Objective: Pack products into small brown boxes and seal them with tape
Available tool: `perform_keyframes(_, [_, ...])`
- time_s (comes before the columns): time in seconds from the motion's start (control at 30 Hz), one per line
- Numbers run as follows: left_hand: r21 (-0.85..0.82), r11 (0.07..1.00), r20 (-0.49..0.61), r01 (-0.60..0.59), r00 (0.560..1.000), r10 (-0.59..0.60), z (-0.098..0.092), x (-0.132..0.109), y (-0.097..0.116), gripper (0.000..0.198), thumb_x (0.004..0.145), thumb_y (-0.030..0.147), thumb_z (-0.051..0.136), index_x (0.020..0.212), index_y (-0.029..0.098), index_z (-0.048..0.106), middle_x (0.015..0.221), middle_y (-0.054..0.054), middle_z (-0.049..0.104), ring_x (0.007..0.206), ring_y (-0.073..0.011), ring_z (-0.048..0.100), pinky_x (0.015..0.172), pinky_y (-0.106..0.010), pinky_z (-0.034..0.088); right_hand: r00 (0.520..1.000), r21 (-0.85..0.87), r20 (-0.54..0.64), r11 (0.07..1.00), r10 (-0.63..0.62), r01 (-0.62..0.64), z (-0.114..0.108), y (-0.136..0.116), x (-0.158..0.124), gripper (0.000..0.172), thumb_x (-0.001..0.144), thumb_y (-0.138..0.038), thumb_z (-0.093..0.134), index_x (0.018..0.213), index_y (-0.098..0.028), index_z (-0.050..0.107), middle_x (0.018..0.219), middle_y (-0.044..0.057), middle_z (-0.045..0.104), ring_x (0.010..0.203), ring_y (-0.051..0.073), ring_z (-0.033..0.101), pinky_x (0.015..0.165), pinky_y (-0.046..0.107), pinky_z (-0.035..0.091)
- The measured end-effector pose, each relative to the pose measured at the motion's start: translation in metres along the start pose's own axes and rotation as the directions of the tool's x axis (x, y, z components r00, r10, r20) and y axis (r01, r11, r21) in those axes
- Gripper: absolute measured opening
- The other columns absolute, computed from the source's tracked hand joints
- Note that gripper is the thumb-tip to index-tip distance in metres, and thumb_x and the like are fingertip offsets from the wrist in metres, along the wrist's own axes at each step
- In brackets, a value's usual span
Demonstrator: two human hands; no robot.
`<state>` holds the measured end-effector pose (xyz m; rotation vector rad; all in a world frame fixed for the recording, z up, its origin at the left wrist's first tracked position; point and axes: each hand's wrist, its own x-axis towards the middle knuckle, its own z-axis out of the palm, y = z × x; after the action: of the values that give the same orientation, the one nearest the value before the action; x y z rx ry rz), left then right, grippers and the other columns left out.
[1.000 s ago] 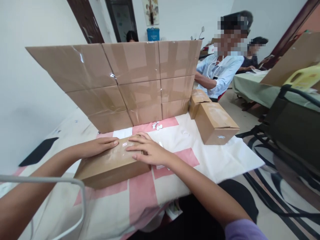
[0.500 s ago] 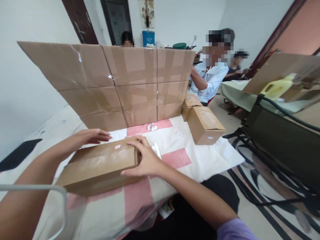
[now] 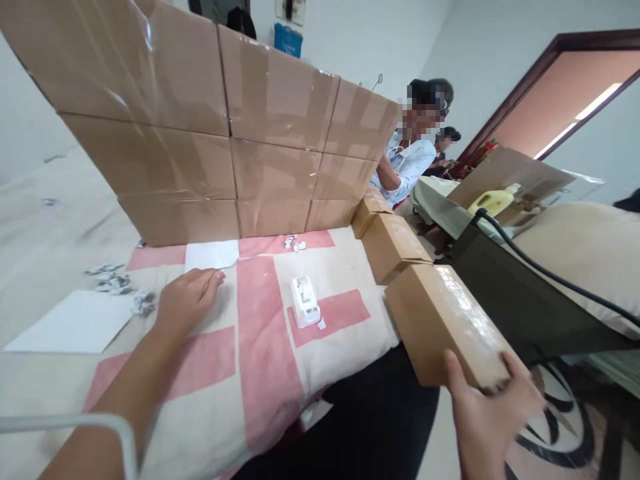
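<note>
At the lower right my right hand is closed around the near end of a taped cardboard box, thumb on one side and fingers over the other. That box is at the table's right edge, next to another small cardboard box. My left hand rests over the striped cloth with its fingers curled in and nothing visible in them, just below a white sheet of paper. A white tape dispenser stands on the cloth between my hands, with a small paper scrap beside it.
A wall of stacked cardboard boxes stands along the back. Crumpled paper bits and a white sheet lie at left. A person in a light blue shirt sits beyond. A dark folding chair is at right.
The cardboard box has gone from in front of me to the table's right edge with my right hand. My left hand's fingers have curled. The view has shifted, uncovering the tape dispenser.
</note>
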<state>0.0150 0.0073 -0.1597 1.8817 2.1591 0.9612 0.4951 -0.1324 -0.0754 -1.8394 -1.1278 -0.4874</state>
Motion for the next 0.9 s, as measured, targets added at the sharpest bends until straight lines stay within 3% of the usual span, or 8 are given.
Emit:
perform_keyframes(0.1, [-0.011,1.000,0.022,0.014,1.000,-0.013,-0.007,-0.002,-0.003,0.043,0.097,0.046,0.032,0.089,0.023,0.067,0.107,-0.006,0.075,0.104,-0.0251,0.067,0.087,-0.034,0.047,0.997,0.010,-0.057,0.999,0.050,-0.050,0.045,0.012,0.020,0.099,0.069,-0.079,0.070,0.138,-0.010,0.056,0.123,0.021,0.046,0.128,0.046,0.044,0.108,0.062,0.040])
perform_keyframes(0.23, [-0.038,0.998,0.078,0.040,0.996,-0.037,-0.006,-0.001,-0.002,0.043,0.097,0.047,0.031,0.089,0.023,0.066,0.104,-0.005,0.076,0.102,-0.0245,0.067,0.084,-0.033,0.046,1.000,0.042,-0.002,0.999,0.017,-0.017,0.108,0.018,0.041,0.101,0.073,-0.079,0.065,0.139,-0.005,0.049,0.129,0.024,0.037,0.128,0.044,0.039,0.111,0.061,0.036])
perform_keyframes(0.4, [-0.072,0.996,0.166,0.042,0.986,-0.029,0.001,0.001,-0.003,0.046,0.095,0.051,0.029,0.089,0.024,0.065,0.098,-0.005,0.076,0.100,-0.0250,0.068,0.084,-0.032,0.046,0.998,0.051,0.055,0.999,-0.010,0.007,0.142,0.027,0.058,0.099,0.074,-0.077,0.063,0.141,-0.007,0.045,0.132,0.024,0.035,0.129,0.044,0.039,0.111,0.060,0.035])
perform_keyframes(0.63, [-0.109,0.994,0.198,0.001,0.980,0.021,0.006,0.001,-0.003,0.046,0.094,0.052,0.029,0.090,0.023,0.065,0.097,-0.006,0.075,0.096,-0.0243,0.068,0.086,-0.033,0.046,0.992,0.031,0.100,0.997,-0.079,0.077,0.136,0.038,0.038,0.119,0.075,-0.079,0.059,0.157,-0.003,0.020,0.153,0.035,0.018,0.143,0.052,0.025,0.111,0.069,0.029])
perform_keyframes(0.7, [-0.119,0.993,0.194,-0.011,0.980,0.034,0.006,0.002,-0.002,0.047,0.095,0.052,0.028,0.088,0.024,0.065,0.096,-0.005,0.074,0.095,-0.0237,0.068,0.086,-0.032,0.046,0.993,-0.057,0.085,0.995,-0.076,0.081,0.124,0.038,0.020,0.116,0.077,-0.076,0.058,0.155,0.002,0.024,0.147,0.038,0.029,0.137,0.055,0.033,0.105,0.071,0.034])
perform_keyframes(0.8, [-0.118,0.993,0.192,-0.014,0.981,0.036,0.006,0.002,-0.001,0.046,0.095,0.051,0.028,0.086,0.023,0.063,0.094,-0.006,0.073,0.093,-0.0236,0.068,0.084,-0.032,0.046,0.965,-0.224,0.185,0.948,-0.185,0.225,0.094,0.035,-0.023,0.080,0.085,-0.061,0.053,0.135,0.002,0.052,0.114,0.029,0.058,0.111,0.049,0.054,0.089,0.063,0.045])
perform_keyframes(0.83, [-0.116,0.993,0.194,-0.012,0.980,0.034,0.006,0.002,-0.001,0.045,0.095,0.050,0.028,0.085,0.023,0.063,0.094,-0.006,0.073,0.092,-0.0236,0.067,0.083,-0.032,0.046,0.920,-0.253,0.287,0.906,-0.266,0.341,0.082,0.034,-0.043,0.060,0.088,-0.054,0.051,0.121,-0.006,0.063,0.103,0.023,0.062,0.102,0.045,0.057,0.084,0.059,0.047])
perform_keyframes(0.9, [-0.111,0.994,0.199,-0.007,0.979,0.029,0.008,0.002,-0.002,0.043,0.095,0.049,0.030,0.085,0.023,0.063,0.095,-0.006,0.072,0.092,-0.0235,0.067,0.082,-0.032,0.045,0.767,-0.216,0.491,0.795,-0.414,0.568,0.055,0.034,-0.089,0.029,0.089,-0.044,0.054,0.098,-0.023,0.071,0.101,0.014,0.066,0.097,0.039,0.059,0.079,0.054,0.046])
